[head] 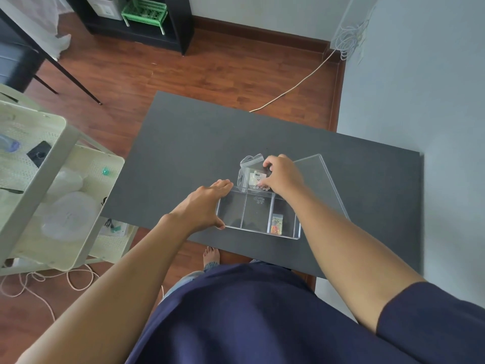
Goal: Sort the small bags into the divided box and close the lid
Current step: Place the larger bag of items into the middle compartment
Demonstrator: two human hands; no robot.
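Clear bags point(251, 171) just beyond box point(258, 215), seemingly under right hand's point(282, 174) grip.

Clear divided box point(258, 225) on dark grey table point(183, 153); orange-yellow bag point(277, 224) inside.

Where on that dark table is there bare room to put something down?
The table is bare left of the box and across its far edge. It is crowded behind the box, where the right hand meets the bags, and beside the lid.
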